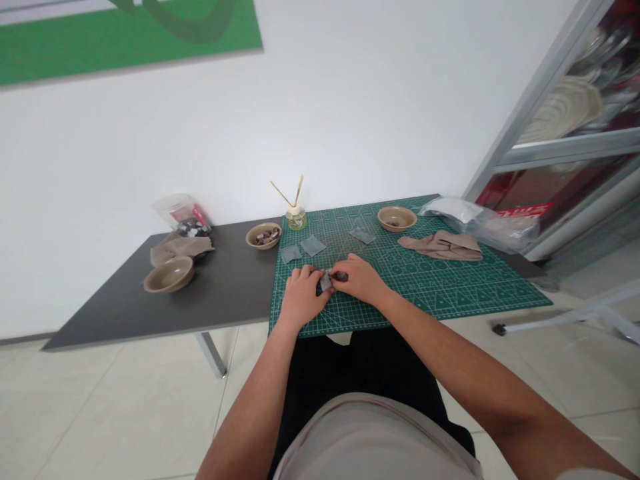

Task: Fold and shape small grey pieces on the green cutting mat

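A small grey pouch [326, 281], sheer and soft-looking, lies between my two hands over the near part of the green cutting mat [425, 293]. My left hand [303, 298] grips its left side, with the fingers bent and the thumb close to it. From the right, my right hand [361, 279] pinches the pouch's edge between thumb and fingers. Something dark shows at both sets of fingertips; its kind is not clear. Beyond the hands lie flat, see-through grey-blue squares: one pouch [291, 253], another pouch [313, 245], and a third pouch [363, 234] farther right.
A bowl [255, 244] holds brown and pale chunks; another bowl [400, 212] has a few dark bits. The left bowl [173, 275] stands by a crumpled cloth [180, 249]. There is a reed diffuser [297, 217], a brown cloth [443, 247] and a plastic bag [500, 223].
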Tool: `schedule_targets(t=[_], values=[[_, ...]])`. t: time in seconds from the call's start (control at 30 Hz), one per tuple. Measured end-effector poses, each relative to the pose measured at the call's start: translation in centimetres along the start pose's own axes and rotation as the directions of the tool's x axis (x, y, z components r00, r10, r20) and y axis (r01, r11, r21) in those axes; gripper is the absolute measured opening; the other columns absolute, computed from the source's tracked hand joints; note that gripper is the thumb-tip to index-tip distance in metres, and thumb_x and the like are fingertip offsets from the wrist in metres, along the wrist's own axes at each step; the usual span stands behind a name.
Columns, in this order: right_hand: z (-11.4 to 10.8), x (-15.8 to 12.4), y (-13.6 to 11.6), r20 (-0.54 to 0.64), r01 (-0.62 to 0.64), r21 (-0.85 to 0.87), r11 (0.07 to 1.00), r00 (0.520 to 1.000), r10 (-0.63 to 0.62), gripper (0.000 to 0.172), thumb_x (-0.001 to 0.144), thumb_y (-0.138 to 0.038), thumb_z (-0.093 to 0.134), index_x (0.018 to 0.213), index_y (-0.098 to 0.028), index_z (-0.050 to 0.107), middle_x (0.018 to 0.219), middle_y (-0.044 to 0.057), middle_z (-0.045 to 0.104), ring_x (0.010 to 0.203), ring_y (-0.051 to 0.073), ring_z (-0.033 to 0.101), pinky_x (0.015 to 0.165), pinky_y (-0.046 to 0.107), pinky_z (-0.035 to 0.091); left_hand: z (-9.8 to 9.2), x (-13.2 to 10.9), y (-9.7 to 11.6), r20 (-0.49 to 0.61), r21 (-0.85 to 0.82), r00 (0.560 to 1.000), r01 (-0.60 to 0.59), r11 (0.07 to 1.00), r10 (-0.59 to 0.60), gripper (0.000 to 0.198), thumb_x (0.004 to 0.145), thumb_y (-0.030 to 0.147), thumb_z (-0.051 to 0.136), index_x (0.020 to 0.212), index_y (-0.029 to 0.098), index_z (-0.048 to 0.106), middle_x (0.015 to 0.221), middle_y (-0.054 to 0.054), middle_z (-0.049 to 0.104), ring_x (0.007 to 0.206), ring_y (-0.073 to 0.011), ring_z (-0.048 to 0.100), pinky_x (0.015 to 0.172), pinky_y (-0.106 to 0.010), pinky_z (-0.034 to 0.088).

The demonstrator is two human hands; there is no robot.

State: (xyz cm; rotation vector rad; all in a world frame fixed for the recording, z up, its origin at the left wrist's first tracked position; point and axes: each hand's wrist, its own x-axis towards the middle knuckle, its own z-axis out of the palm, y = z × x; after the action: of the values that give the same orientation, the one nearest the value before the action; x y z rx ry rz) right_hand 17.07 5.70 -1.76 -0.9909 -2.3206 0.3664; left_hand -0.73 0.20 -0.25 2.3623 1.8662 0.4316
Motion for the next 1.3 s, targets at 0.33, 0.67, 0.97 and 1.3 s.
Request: schedule_targets(t=[0.33,0.67,0.97,1.3], values=[[-0.03,0.15,0.1,0.016,0.086,0.041,0.996,0.996,-0.086,0.004,0.086,-0.021,0.067,0.087,-0.022,0.071,0.093,0.001,0.074,0.088,0.019,0.061,0.089,0.037,0.039,0.06,0.01,-0.07,-0.022,0.0,1.0,-0.012,1.0,0.012,0.039,0.088,0.043,0.058,0.122,0.025,0.063,0.123,-0.007,0.058,0.111,-0.0279,0.048,0.096,-0.042,0.042],[-0.14,0.05,0.32,0.04,0.136,0.109,0.985,0.989,-0.141,0.007,0.081,-0.018,0.068,0.076,-0.021,0.065,0.084,0.0,0.07,0.082,0.017,0.059,0.087,0.035,0.039,0.12,-0.03,-0.07,-0.01,0.025,1.0,-0.012,1.0,0.013,0.038,0.089,0.042,0.056,0.123,0.025,0.061,0.124,-0.007,0.058,0.112,-0.028,0.048,0.094,-0.041,0.041],[0.2,0.04,0.06,-0.054,-0.008,-0.091,0.996,0.999,0.003,0.013,0.079,-0.018,0.068,0.069,-0.02,0.059,0.079,0.003,0.059,0.081,0.02,0.049,0.082,0.034,0.04,0.12,-0.18,-0.06,-0.034,0.018,0.999,-0.022,1.0,0.023,0.04,0.089,0.043,0.057,0.123,0.023,0.062,0.12,-0.008,0.059,0.109,-0.0281,0.049,0.092,-0.041,0.042],[0.13,0.11,0.26,0.011,0.085,-0.018,0.996,0.996,-0.084,0.006,0.088,-0.02,0.065,0.083,-0.02,0.067,0.09,0.004,0.068,0.087,0.019,0.055,0.087,0.035,0.04,0.23,-0.08,-0.12,-0.034,0.006,0.999,-0.022,1.0,0.022,0.039,0.088,0.045,0.058,0.121,0.024,0.062,0.121,-0.008,0.059,0.11,-0.029,0.049,0.092,-0.042,0.041]])
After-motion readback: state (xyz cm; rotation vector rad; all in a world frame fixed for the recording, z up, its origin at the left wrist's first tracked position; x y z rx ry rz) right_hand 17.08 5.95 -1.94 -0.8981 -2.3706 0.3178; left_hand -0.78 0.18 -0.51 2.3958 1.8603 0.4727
